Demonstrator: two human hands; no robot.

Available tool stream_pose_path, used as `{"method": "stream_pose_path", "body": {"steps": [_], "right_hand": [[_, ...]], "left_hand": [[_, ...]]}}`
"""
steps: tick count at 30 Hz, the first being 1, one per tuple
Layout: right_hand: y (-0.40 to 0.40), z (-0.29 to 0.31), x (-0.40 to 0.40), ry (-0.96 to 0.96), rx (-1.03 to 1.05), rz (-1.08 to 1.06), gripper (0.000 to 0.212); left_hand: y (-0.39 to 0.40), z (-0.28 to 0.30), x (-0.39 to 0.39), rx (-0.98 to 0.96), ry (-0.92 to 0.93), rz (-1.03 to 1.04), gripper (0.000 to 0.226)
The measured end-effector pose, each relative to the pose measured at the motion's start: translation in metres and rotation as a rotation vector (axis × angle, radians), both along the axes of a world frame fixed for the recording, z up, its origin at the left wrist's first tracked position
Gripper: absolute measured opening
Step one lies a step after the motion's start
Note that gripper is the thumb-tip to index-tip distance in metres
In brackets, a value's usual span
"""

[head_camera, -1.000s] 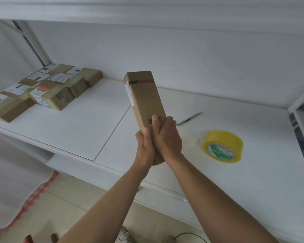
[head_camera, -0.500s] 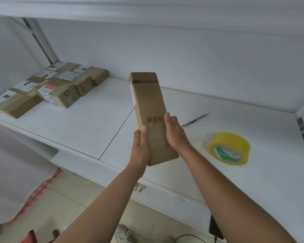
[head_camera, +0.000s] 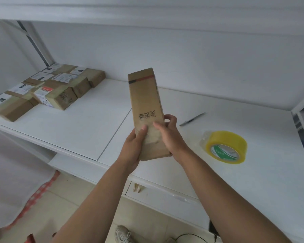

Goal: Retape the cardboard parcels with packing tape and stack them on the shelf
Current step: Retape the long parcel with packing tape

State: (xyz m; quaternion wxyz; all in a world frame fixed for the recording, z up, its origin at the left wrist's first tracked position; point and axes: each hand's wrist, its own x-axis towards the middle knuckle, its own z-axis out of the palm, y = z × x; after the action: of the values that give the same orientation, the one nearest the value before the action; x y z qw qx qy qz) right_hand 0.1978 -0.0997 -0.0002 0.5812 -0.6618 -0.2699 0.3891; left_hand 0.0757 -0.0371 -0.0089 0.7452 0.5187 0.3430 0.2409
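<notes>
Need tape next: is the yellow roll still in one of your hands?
No: the yellow tape roll lies on the white shelf, while the left hand and right hand both hold the long cardboard parcel.

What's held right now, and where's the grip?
Long brown cardboard parcel, held by both hands at its near lower end: left hand on the left edge, right hand on the right.

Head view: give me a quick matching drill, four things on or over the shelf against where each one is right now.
Things:
1. long parcel
2. tape roll
3. pen
4. taped parcels

Places:
A. lying flat, far left of the shelf
B. held up in both hands
C. on the shelf, right of the hands
D. on the shelf behind the tape roll

Pairs: 1-B, 2-C, 3-D, 4-A
</notes>
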Motion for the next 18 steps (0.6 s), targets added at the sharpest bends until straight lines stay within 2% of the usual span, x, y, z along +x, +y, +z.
{"method": "stream_pose_path", "body": {"steps": [2, 4, 7, 9, 10, 14, 18], "right_hand": [[0.001, -0.005, -0.008, -0.103, 0.058, -0.032, 0.036], [-0.001, -0.006, -0.013, -0.068, 0.111, -0.031, 0.041], [0.001, -0.006, -0.010, 0.158, 0.105, -0.063, 0.068], [0.004, -0.005, -0.007, 0.225, 0.058, -0.091, 0.092], [0.004, -0.005, -0.009, 0.223, 0.051, -0.090, 0.094], [0.001, -0.004, -0.011, 0.186, 0.045, -0.021, 0.053], [0.000, -0.009, -0.007, 0.231, 0.144, 0.023, 0.036]], "left_hand": [[0.002, -0.001, 0.001, 0.051, 0.067, 0.013, 0.036], [0.001, 0.001, 0.000, 0.018, 0.050, -0.015, 0.037], [0.001, 0.004, -0.004, -0.014, -0.007, -0.096, 0.038], [0.001, 0.004, -0.005, -0.026, -0.012, -0.106, 0.038], [0.000, 0.003, -0.005, -0.043, -0.008, -0.092, 0.039], [-0.004, 0.007, -0.005, -0.104, 0.022, -0.049, 0.036], [-0.006, 0.011, -0.004, -0.085, 0.037, 0.045, 0.036]]}}
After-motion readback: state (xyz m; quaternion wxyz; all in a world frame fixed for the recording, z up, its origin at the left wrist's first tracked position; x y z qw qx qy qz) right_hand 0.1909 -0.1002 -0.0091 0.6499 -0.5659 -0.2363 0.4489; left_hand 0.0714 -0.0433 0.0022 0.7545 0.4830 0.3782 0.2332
